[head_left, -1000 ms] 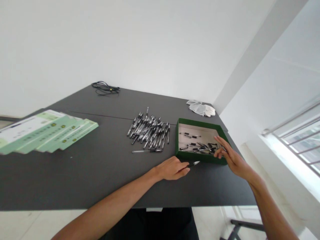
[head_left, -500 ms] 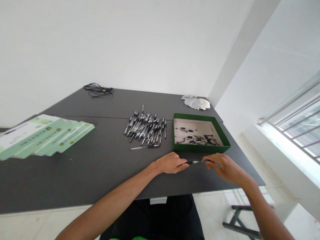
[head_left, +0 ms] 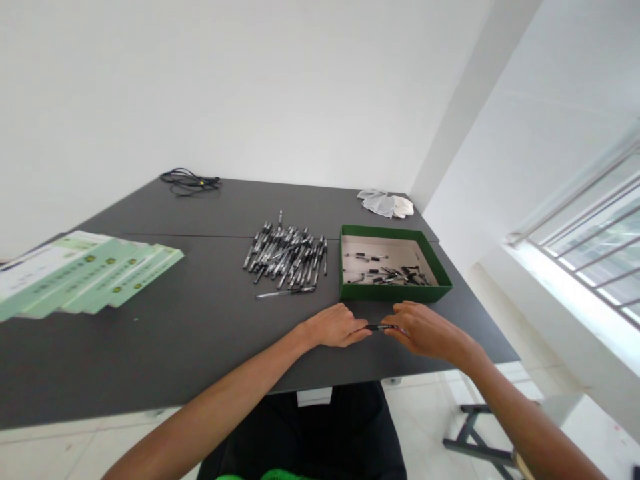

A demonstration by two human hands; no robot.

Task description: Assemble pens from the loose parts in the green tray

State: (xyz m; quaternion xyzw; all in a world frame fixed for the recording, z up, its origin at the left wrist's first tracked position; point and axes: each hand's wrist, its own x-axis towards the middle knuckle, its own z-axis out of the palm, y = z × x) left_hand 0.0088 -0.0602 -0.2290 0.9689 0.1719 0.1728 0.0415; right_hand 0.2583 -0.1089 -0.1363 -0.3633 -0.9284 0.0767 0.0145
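A black pen (head_left: 379, 327) is held crosswise above or on the dark surface (head_left: 200, 313), one end pinched in the left hand (head_left: 336, 326), the other gripped by the right hand (head_left: 425, 331). At 12 o'clock from it, a green box (head_left: 395, 293) is strewn with slim black items (head_left: 413, 275) (whole pens or parts, too small to tell). More pens (head_left: 287, 257) are heaped at 10 o'clock.

Pen (head_left: 379, 327): slender, black along its visible middle, both ends hidden; held nearly level, roughly parallel to the near edge of the desk (head_left: 190, 333), towards that edge's right corner.
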